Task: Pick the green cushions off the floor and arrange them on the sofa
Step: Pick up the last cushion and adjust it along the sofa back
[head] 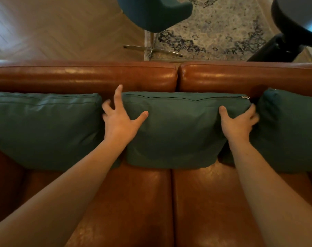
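Three green cushions lean in a row against the back of a brown leather sofa [151, 202]. The middle cushion [180, 129] has its zipper along the top edge. My left hand [119, 118] rests at its left edge with fingers spread, in the gap beside the left cushion [44, 127]. My right hand [239, 123] grips the middle cushion's right edge, thumb on the front, fingers tucked behind between it and the right cushion [290, 129].
Behind the sofa back [84, 75] lie a herringbone wood floor [53, 27] and a patterned rug [223, 27]. A teal chair [155, 13] on a metal base stands there, and a dark round table [296, 20] at the far right.
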Demonstrator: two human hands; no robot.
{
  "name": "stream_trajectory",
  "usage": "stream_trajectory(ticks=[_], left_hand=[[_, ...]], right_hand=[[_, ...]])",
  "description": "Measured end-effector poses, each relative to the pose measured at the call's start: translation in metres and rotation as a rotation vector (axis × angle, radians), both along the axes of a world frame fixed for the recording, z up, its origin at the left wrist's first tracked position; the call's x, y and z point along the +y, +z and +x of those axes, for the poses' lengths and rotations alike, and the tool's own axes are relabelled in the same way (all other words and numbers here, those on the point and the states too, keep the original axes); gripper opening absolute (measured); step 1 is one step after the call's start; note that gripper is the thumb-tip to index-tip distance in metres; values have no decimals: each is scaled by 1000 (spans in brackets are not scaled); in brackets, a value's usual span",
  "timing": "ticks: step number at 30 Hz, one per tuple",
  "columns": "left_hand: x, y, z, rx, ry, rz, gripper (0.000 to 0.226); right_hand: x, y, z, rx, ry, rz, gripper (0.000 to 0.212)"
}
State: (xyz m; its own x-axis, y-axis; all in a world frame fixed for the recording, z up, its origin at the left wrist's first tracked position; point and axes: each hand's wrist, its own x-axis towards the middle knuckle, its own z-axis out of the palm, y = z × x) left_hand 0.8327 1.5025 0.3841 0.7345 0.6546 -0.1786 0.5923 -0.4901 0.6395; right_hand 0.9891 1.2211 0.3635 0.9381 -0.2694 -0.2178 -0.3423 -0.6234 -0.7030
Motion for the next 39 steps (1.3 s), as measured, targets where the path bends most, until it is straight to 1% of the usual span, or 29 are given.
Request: stream_trajectory(ticks=[1, 2, 3, 4, 5, 6, 7, 8, 10, 13, 16, 17, 20, 23, 25, 30, 34, 39], left_hand=[[-3, 5, 2, 13, -84, 247, 101], [-7, 8, 6, -4, -201, 470, 92], [-14, 11, 12, -36, -332, 606, 84], [-21, 12, 19, -44, -454, 662, 76], [-27, 11, 27, -14, -539, 671, 70], [-30, 7, 33, 53, -584, 657, 65], [-30, 2, 37, 141, -598, 646, 64], [-28, -3, 39, 219, -600, 651, 65], [-15, -9, 35, 296, -599, 677, 68], [-1, -8, 29, 315, -585, 693, 70], [9, -9, 23, 323, -526, 673, 71], [13, -9, 21, 316, -495, 650, 72], [26, -10, 14, 344, -408, 619, 76], [27, -5, 12, 398, -394, 632, 76], [23, 3, 17, 394, -373, 608, 76], [8, 31, 33, 255, -329, 569, 74], [-16, 55, 55, 168, -423, 546, 73], [-74, 81, 91, 83, -595, 499, 74]], right_hand=[[5, 5, -3, -147, 56, -193, 99], [15, 11, -9, -300, 173, -334, 95], [30, 18, -15, -409, 345, -418, 87], [49, 23, -21, -452, 537, -463, 76], [69, 24, -26, -427, 714, -483, 66], [86, 20, -30, -345, 852, -500, 59], [98, 16, -32, -248, 942, -528, 56], [102, 10, -31, -170, 988, -557, 56], [91, 0, -22, -118, 964, -606, 60], [45, -3, 1, -93, 824, -669, 63], [5, -3, 16, -47, 722, -714, 61], [-7, -2, 21, -23, 690, -707, 60], [-24, 0, 33, 54, 608, -603, 59], [-26, 3, 39, 73, 630, -512, 58], [-27, 7, 41, 73, 630, -481, 57], [-37, 26, 38, -74, 629, -472, 57], [-45, 45, 34, -160, 635, -481, 55], [-80, 72, 34, -275, 604, -500, 56]])
